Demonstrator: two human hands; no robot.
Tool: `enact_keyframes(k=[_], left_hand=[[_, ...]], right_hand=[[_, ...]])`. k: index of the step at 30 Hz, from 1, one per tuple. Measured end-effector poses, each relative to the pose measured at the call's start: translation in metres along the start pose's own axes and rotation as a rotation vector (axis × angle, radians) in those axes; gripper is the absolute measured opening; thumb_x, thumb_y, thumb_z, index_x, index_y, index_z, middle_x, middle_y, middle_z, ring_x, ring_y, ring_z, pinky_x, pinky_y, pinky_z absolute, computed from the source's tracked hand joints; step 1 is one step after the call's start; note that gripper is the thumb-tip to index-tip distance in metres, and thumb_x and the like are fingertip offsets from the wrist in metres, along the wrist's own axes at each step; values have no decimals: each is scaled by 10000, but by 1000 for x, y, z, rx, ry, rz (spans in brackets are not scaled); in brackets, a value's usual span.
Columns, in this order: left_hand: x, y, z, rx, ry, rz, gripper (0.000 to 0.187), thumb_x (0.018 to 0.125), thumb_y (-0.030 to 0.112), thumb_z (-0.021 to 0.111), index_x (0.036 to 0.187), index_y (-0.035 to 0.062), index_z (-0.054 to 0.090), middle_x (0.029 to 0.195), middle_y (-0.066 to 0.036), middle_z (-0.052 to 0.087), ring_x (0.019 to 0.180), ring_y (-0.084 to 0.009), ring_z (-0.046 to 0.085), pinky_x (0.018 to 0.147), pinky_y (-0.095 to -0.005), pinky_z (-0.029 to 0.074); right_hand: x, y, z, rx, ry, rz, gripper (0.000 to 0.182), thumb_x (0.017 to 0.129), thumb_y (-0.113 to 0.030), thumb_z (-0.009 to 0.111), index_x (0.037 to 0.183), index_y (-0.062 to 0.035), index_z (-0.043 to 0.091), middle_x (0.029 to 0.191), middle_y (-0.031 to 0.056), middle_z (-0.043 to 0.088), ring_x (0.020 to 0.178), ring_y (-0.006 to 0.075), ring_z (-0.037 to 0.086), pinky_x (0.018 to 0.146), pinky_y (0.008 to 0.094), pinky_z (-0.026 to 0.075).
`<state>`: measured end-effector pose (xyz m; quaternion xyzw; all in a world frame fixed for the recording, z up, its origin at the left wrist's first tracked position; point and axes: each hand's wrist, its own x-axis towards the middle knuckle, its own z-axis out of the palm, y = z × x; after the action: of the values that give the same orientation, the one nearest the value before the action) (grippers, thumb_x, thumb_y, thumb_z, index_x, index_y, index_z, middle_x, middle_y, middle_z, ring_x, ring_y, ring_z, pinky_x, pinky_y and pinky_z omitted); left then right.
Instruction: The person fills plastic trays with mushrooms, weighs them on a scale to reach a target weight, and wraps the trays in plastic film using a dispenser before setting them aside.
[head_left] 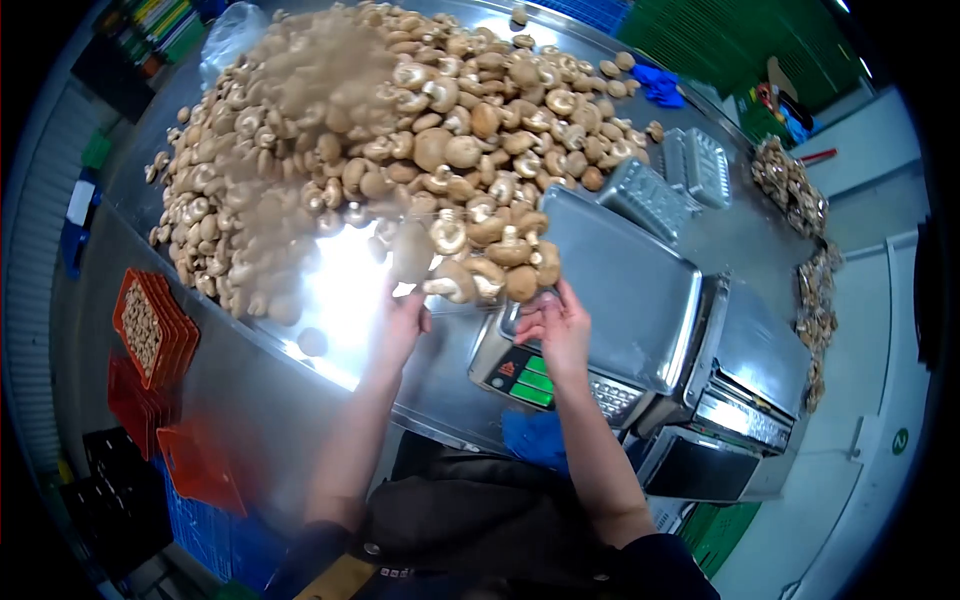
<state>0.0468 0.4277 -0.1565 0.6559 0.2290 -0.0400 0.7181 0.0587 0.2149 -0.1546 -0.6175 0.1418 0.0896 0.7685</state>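
Observation:
A large heap of brown mushrooms point(430, 150) covers the back and left of the steel table. At the heap's front edge is a cluster of mushrooms point(495, 262), seemingly in a clear tray whose rim barely shows. My right hand point(556, 325) has its fingers bent at the near right side of that cluster, in front of the scale point(515, 372) with green displays. My left hand point(403, 318) is at the cluster's near left, its fingers partly blurred; what it holds, if anything, cannot be made out. Stacked clear trays point(650, 195) lie behind the scale's metal plate point(625, 290).
Red crates point(150, 330), one stack holding small pale pieces, stand at the left. A wrapping machine point(745, 370) is right of the scale. Packed bags of mushrooms point(790, 185) line the right edge. Blue gloves point(657, 85) lie at the back, and blue material point(535, 438) is near my body.

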Motion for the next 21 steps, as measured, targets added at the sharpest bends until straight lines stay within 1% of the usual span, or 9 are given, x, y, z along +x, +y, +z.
enact_keyframes(k=[5, 8, 9, 13, 16, 17, 18, 20, 21], left_hand=[[-12, -17, 75, 75, -327, -80, 293, 820, -19, 643, 1098, -3, 553, 694, -62, 601, 443, -110, 531, 417, -273, 415], [-17, -26, 104, 340, -395, 168, 295, 804, 13, 673, 1073, -55, 574, 724, -76, 614, 463, -105, 546, 428, -259, 417], [-14, -35, 109, 518, -343, 457, 296, 800, 31, 683, 1061, -72, 587, 710, -90, 615, 498, -116, 572, 455, -268, 442], [-19, -16, 108, 593, -407, 215, 314, 808, 47, 686, 1098, -46, 609, 718, -81, 631, 518, -125, 576, 511, -253, 469], [-1, -15, 77, 524, -281, 297, 305, 816, 46, 678, 1108, -22, 619, 764, -78, 646, 552, -119, 586, 525, -246, 476], [10, -16, 65, 493, -122, 398, 297, 818, 44, 674, 1104, -13, 623, 803, -77, 656, 597, -125, 604, 529, -248, 479], [23, -17, 54, 459, 35, 497, 288, 819, 41, 670, 1101, -5, 627, 841, -76, 667, 641, -132, 623, 533, -250, 482], [51, -16, 29, 689, 204, 638, 280, 813, 37, 665, 1090, 10, 629, 975, -102, 668, 819, -209, 645, 641, -308, 513], [59, -19, 28, 771, 221, 732, 285, 810, 44, 668, 1090, 14, 625, 1005, -114, 659, 866, -238, 632, 686, -333, 509]], right_hand=[[-23, 4, -105, -138, 206, 12, 425, 999, -85, 392, 1416, -6, 356, 799, 137, 611, 552, 158, 609, 456, 281, 544], [-35, 9, -149, -189, 247, 38, 434, 997, -93, 413, 1421, -21, 358, 799, 129, 611, 531, 148, 592, 441, 272, 533], [-38, 9, -159, -203, 251, 44, 437, 996, -96, 423, 1423, -27, 360, 799, 127, 611, 524, 144, 586, 436, 269, 529], [-42, 0, -178, -323, 221, 185, 451, 978, -111, 492, 1414, -52, 392, 789, 104, 603, 500, 127, 567, 417, 255, 507], [-50, -34, -180, -705, 208, 215, 406, 957, -121, 529, 1347, -24, 471, 723, 84, 618, 499, 120, 583, 423, 256, 474], [-50, -45, -181, -1004, 269, 163, 354, 944, -121, 543, 1280, -11, 530, 683, 84, 625, 512, 126, 604, 441, 280, 474], [-45, -58, -176, -999, 326, 87, 318, 938, -127, 549, 1229, 3, 560, 655, 90, 622, 513, 136, 615, 465, 294, 486], [-28, -93, -140, -1044, 361, -16, 299, 924, -109, 558, 1200, 5, 575, 789, 130, 661, 632, 168, 659, 567, 304, 522], [-7, -86, -125, -1019, 308, -324, 304, 908, -95, 569, 1196, 3, 581, 894, 148, 660, 737, 200, 667, 649, 319, 527]])
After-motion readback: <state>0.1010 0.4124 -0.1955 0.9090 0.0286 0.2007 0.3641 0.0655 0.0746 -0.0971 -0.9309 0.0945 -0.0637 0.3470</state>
